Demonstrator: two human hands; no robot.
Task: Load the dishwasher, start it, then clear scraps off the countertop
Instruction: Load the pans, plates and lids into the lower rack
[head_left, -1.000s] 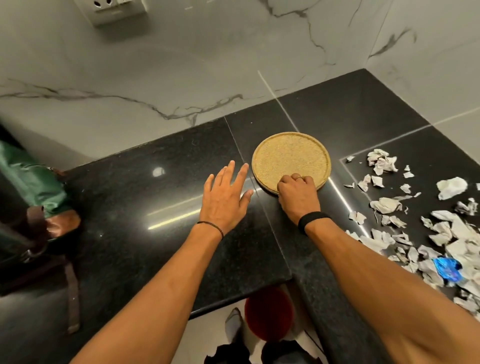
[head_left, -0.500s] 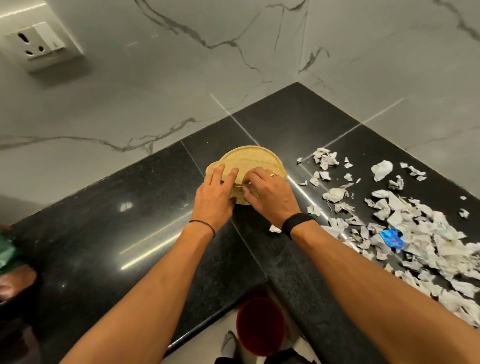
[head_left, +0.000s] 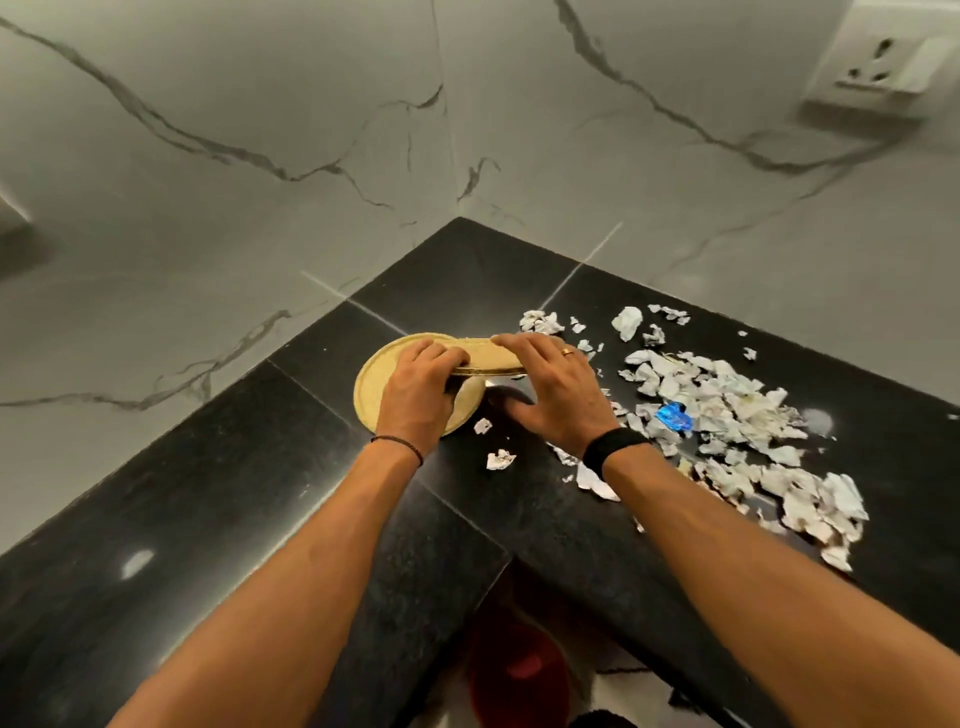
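Black counter (head_left: 218, 499), corner view. Two tan plates: lower plate (head_left: 375, 382) flat on counter; upper plate (head_left: 493, 355) tilted, near edge raised. We see left hand (head_left: 415, 392) on lower plate, fingers curled onto upper plate's left rim; right hand (head_left: 553, 392) grips its right side, fingers spread (ring visible). Scraps (head_left: 727, 410) at 3 o'clock of plates, just beside right hand.

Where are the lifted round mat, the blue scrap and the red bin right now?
lifted round mat (head_left: 493, 356), head view, on its tan top face between the hands.
blue scrap (head_left: 674, 417), head view, its middle.
red bin (head_left: 519, 670), head view, its inside, below the counter edge.
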